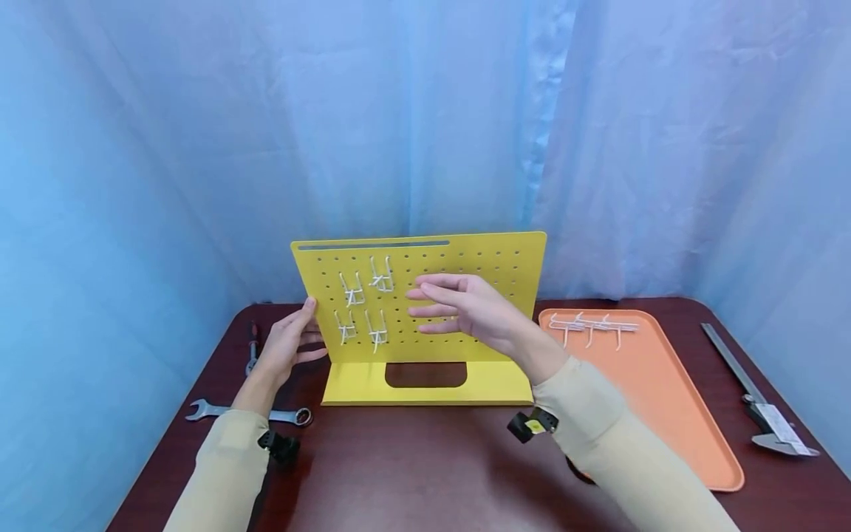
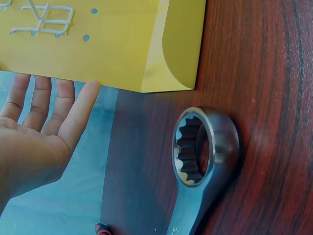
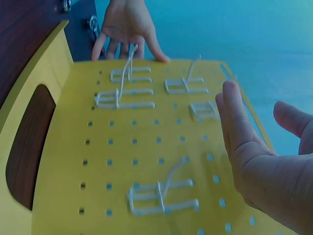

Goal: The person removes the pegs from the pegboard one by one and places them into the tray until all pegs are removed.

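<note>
A yellow pegboard (image 1: 419, 347) stands upright on its base, with several white wire hooks (image 1: 377, 332) set on its left half. My left hand (image 1: 287, 343) touches the board's left edge, fingers extended and spread along it; the left wrist view shows these fingertips (image 2: 90, 88) right at the edge. In front of the board's middle hovers my right hand (image 1: 465, 307), fingers extended and nothing held. Another white hook (image 3: 164, 196) on the board, near this hand in the right wrist view, is hidden behind it in the head view.
An orange tray (image 1: 665, 414) on the right holds more white hooks (image 1: 592, 325). Beyond it lies a caliper (image 1: 758, 399). On the left are a combination wrench (image 1: 286, 416), partly under my left forearm, and a red-handled tool (image 1: 253, 340). Curtains (image 1: 412, 111) surround the table.
</note>
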The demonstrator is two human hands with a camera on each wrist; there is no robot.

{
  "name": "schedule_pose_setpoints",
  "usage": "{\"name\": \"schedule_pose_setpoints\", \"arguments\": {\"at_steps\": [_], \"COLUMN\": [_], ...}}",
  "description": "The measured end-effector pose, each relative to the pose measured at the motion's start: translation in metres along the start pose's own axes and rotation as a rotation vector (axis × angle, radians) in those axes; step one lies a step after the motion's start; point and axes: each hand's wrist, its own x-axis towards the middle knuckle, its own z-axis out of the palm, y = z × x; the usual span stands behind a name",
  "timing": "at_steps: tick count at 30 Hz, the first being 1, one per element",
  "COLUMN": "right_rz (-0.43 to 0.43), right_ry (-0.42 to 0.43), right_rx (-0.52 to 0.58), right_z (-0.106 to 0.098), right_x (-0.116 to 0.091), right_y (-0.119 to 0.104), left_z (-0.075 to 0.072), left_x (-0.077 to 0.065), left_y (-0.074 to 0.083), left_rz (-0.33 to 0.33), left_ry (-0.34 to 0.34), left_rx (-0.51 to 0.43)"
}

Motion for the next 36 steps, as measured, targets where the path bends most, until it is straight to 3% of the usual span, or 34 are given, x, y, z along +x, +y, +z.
{"name": "schedule_pose_setpoints", "arguments": {"at_steps": [7, 14, 23, 36], "right_rz": [0.053, 0.134, 0.145, 0.114], "right_ry": [-0.034, -0.048, -0.053, 0.002], "right_rx": [0.073, 0.137, 0.273, 0.340], "right_z": [0.029, 0.036, 0.042, 0.048], "right_x": [0.028, 0.043, 0.057, 0.062], "right_y": [0.002, 0.005, 0.017, 0.016], "left_z": [-0.006, 0.001, 0.000, -0.002], "left_x": [-0.003, 0.003, 0.001, -0.001], "left_y": [-0.003, -0.002, -0.002, 0.001], "left_rz": [0.008, -0.005, -0.011, 0.000], "left_ry": [0.010, 0.011, 0.023, 0.017], "left_rx": [0.000, -0.019, 0.009, 0.013]}}
